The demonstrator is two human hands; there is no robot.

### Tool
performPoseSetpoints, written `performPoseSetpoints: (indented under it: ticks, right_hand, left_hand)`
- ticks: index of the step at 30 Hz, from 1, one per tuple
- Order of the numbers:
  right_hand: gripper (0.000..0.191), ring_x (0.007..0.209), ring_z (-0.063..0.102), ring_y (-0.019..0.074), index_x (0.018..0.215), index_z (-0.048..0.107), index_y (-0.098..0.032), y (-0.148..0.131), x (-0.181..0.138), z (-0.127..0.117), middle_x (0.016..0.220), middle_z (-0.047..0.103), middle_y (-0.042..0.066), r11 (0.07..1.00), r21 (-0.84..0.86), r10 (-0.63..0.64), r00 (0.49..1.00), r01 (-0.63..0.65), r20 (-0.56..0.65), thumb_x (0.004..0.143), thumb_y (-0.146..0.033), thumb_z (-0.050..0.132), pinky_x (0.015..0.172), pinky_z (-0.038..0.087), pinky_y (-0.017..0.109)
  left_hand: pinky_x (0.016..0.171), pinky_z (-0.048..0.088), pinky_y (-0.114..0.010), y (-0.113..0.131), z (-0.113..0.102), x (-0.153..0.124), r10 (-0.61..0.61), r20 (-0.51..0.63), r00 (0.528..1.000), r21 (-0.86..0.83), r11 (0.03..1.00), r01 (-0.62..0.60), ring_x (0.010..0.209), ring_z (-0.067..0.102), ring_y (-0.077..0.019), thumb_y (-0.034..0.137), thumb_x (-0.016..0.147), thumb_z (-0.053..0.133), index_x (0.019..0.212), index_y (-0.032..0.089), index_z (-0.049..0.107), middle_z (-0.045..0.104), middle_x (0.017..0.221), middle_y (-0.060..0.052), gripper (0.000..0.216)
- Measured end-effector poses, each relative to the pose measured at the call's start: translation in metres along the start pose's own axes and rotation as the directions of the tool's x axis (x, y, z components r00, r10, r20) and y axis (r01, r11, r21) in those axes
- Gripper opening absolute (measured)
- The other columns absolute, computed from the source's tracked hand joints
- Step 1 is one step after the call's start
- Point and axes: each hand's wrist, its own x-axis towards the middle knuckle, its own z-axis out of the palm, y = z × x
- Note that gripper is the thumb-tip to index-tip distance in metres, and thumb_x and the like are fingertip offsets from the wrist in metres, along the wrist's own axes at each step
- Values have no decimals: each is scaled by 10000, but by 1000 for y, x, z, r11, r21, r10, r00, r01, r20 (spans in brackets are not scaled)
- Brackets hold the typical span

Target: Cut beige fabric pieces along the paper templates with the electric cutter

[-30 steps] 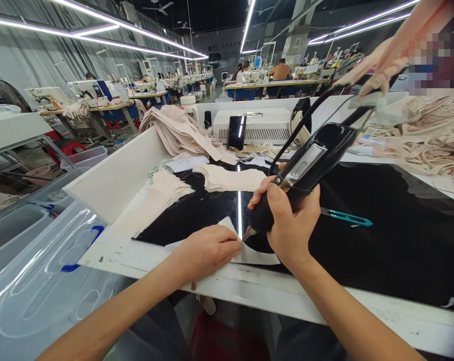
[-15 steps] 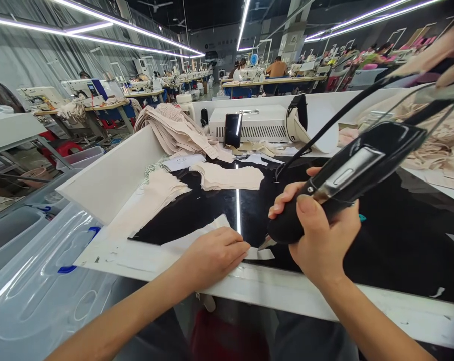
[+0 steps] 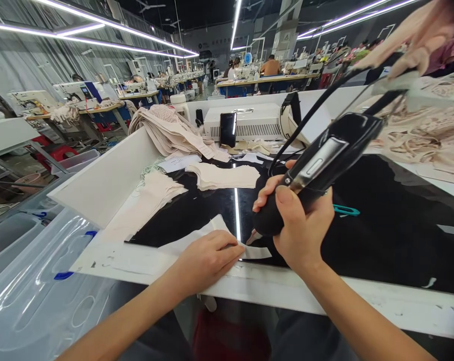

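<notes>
l hand open flat, pins white cloth on black table; r hand closed round cutter, tip at cloth edge. mid-trim; needs steady hold.

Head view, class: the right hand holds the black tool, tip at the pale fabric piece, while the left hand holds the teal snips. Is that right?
No: the left hand presses on the pale fabric piece; the teal snips lie on the black tabletop. The right hand does hold the black tool, tip at that piece, as the head view shows.
</notes>
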Motion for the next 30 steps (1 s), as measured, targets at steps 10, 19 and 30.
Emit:
performPoseSetpoints:
  ticks: [10, 19, 30]
  right_hand:
    - [541, 601, 735, 147, 1181, 672, -325, 3, -1, 1, 867, 809, -88, 1000, -20, -7, 1000, 8, 28, 990, -665, 1047, 601, 675, 305]
    - [567, 617, 745, 126, 1125, 691, -301, 10, -1, 10, 882, 814, -86, 1000, 22, 17, 1000, -17, 12, 952, -671, 1084, 627, 676, 278]
    - [610, 660, 767, 158, 1125, 707, -320, 7, 13, -10, 910, 830, -78, 998, -65, -7, 1000, 8, 7, 911, -727, 1108, 668, 698, 316]
  left_hand:
    - [973, 716, -326, 1, 2, 1, -11, -38, 999, 15, 1000, 12, 1073, 829, -236, 209, 1334, 576, 1347, 185, 854, 854, 1253, -126, 280]
    - [974, 709, -334, 1, 5, 0, -24, -69, 997, 4, 1000, 24, 1085, 828, -247, 208, 1306, 658, 1341, 177, 888, 833, 1230, -130, 234]
    - [1136, 710, -375, -14, -4, -1, -214, -48, 976, 4, 977, 214, 1218, 850, -259, 228, 1319, 624, 1370, 207, 869, 865, 1314, -114, 251]
